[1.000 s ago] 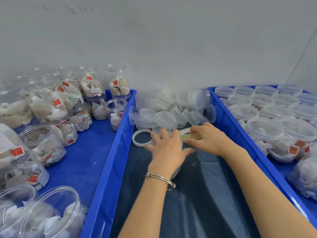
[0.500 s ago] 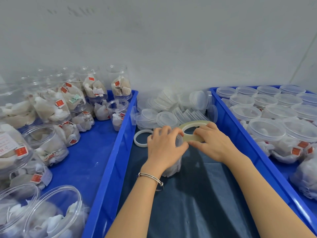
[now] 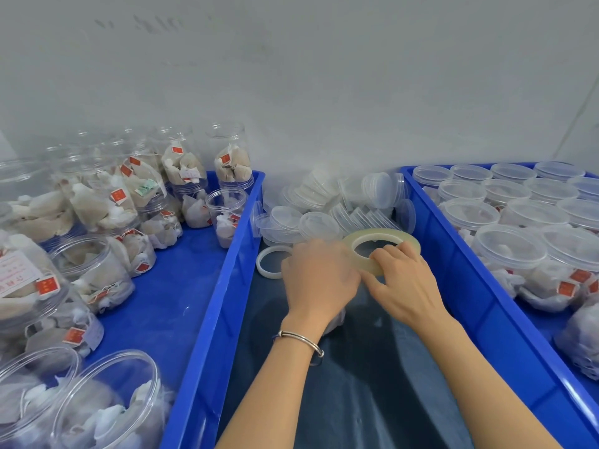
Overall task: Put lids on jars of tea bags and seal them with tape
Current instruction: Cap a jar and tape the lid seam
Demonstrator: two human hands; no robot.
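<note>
In the middle blue bin (image 3: 453, 270) my left hand (image 3: 319, 280) covers the top of a clear jar of tea bags (image 3: 335, 319), its fingers curled over the lid; most of the jar is hidden. Right beside it, my right hand (image 3: 402, 283) grips a roll of clear tape (image 3: 382, 241), fingers through its hole, the roll tilted up near the jar's rim. A second, thinner white tape ring (image 3: 269, 260) lies flat to the left. Loose clear lids (image 3: 317, 222) are piled at the bin's far end.
The left blue tray (image 3: 168, 286) holds several open jars of tea bags (image 3: 97, 267). The right blue bin (image 3: 544, 322) holds several lidded jars (image 3: 509, 251). A grey wall stands close behind. A dark liner covers the middle bin's floor.
My right hand has lifted the tape roll from lying edge-on behind the jar to tilted up with its hole showing. My left hand's fingers have closed down over the jar's lid.
</note>
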